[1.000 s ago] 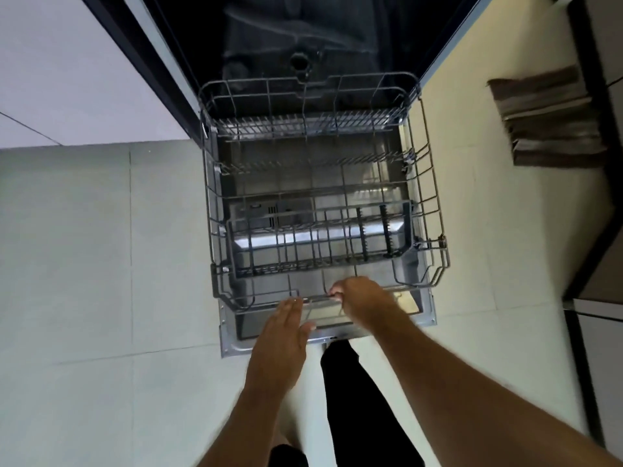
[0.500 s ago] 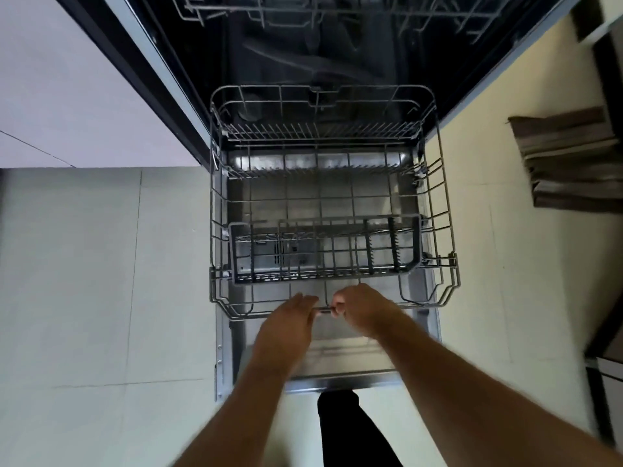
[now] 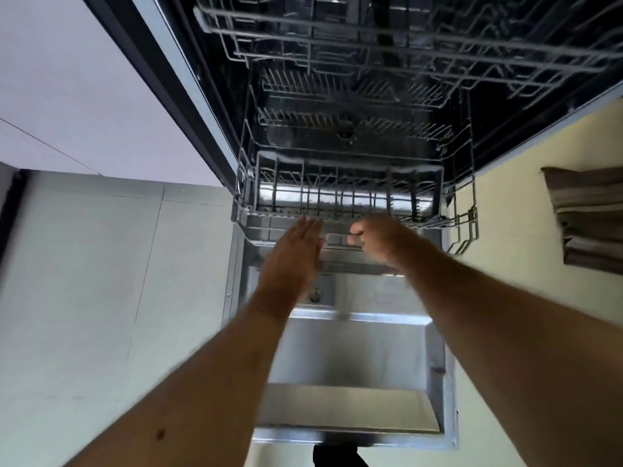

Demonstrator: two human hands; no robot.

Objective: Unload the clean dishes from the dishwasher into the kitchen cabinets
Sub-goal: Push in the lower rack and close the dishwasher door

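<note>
Right hand (image 3: 377, 239) grips lower rack (image 3: 467, 227) front rail, seemingly; left hand (image 3: 296, 254) flat, fingers straight.

Bare forearms, no sleeves; dark trouser leg (image 3: 335, 456) below.

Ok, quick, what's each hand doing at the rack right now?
Left hand: open, fingers straight, at the lower rack's front edge; contact unclear.
Right hand: closed, fingers curled round the rack's front rail.
</note>
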